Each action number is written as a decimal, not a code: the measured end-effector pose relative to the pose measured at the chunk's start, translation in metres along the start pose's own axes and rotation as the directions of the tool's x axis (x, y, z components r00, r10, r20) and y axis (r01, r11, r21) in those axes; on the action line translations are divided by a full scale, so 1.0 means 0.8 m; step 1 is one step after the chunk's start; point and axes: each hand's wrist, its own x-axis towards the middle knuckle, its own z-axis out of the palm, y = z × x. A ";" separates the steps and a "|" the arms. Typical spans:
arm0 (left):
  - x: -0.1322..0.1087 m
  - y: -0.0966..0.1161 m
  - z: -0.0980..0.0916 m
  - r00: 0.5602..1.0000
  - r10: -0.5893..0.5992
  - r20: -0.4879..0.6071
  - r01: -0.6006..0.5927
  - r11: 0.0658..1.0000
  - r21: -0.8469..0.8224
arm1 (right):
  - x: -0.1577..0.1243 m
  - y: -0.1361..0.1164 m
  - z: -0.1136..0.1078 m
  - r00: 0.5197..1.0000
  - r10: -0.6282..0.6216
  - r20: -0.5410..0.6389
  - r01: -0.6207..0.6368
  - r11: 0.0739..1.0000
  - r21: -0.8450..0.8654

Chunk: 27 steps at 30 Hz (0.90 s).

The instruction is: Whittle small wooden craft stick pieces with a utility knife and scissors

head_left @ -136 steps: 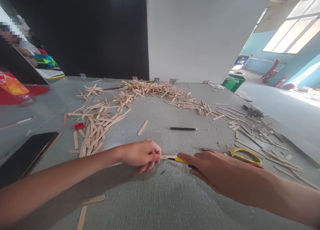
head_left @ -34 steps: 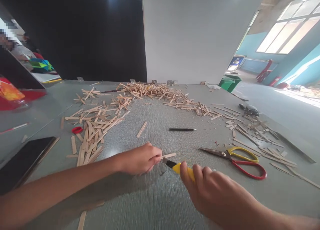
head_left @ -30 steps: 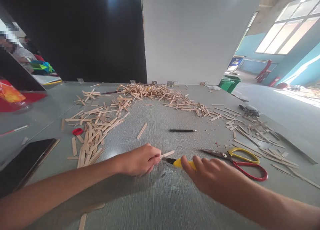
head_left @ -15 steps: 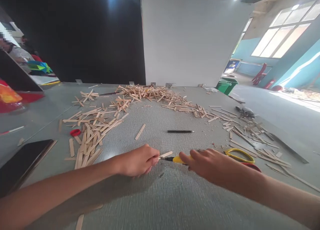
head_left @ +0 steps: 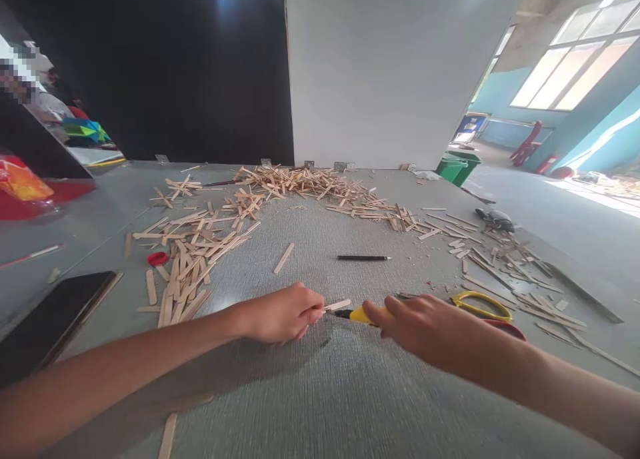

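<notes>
Between the fingers of my left hand (head_left: 287,314) is a short wooden craft stick (head_left: 341,304), its pale end sticking out to the right. My right hand (head_left: 413,320) is wrapped around a yellow utility knife (head_left: 361,314) with a black front end. The knife's tip points left and meets the stick close to my left fingertips; the exact contact of the blade is too small to make out. A black pen (head_left: 363,258) lies just beyond the hands, and one loose craft stick (head_left: 284,258) rests to its left.
Heaped craft sticks (head_left: 300,181) curve around the back and left of the table (head_left: 280,406). Yellow-and-red-handled scissors (head_left: 483,306) lie beside my right wrist. A phone (head_left: 55,319) is at the left, near a red ring (head_left: 157,258). A long metal strip (head_left: 585,292) lies far right.
The camera view has shifted slightly, so the table items sit a little further right. Both hands keep their grips on the craft stick and the utility knife, with hardly any movement between them.
</notes>
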 end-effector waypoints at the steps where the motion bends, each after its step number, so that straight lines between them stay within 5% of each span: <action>1: 0.000 0.001 0.000 1.000 -0.005 0.001 0.005 1.000 -0.003 | -0.004 0.007 0.008 1.000 0.005 0.002 -0.005 1.000 0.022; 4: -0.002 0.004 -0.001 1.000 -0.007 0.004 0.007 1.000 -0.008 | -0.009 0.008 0.016 1.000 0.012 0.012 -0.013 1.000 0.024; 8: -0.004 0.009 -0.002 1.000 0.002 -0.003 -0.002 1.000 -0.008 | 0.001 -0.013 -0.009 1.000 -0.023 0.007 0.023 0.998 -0.060; 11: -0.003 0.008 -0.002 1.000 -0.018 0.006 0.018 1.000 -0.024 | 0.005 -0.005 -0.018 0.999 -0.010 0.054 0.005 0.996 0.094; 17: 0.001 -0.006 -0.005 0.999 0.005 0.046 -0.001 0.995 -0.101 | -0.012 0.023 0.011 0.992 0.098 0.074 -0.117 0.937 0.330; 20: -0.003 -0.003 -0.020 0.998 0.031 -0.054 -0.040 0.984 -0.174 | -0.015 0.022 0.008 0.979 0.194 0.060 -0.201 0.877 0.436; 23: -0.011 0.012 -0.040 0.965 0.078 -0.251 -0.146 0.953 -0.265 | -0.011 0.019 -0.017 0.903 0.429 0.038 -0.370 0.728 0.577; 25: -0.018 0.024 -0.046 0.926 0.119 -0.359 -0.239 0.920 -0.312 | -0.006 0.016 -0.041 0.816 0.560 0.140 -0.477 0.517 0.711; 27: -0.025 0.037 -0.042 0.894 0.151 -0.423 -0.312 0.885 -0.344 | -0.002 0.012 -0.062 0.799 0.517 0.306 -0.494 0.275 0.825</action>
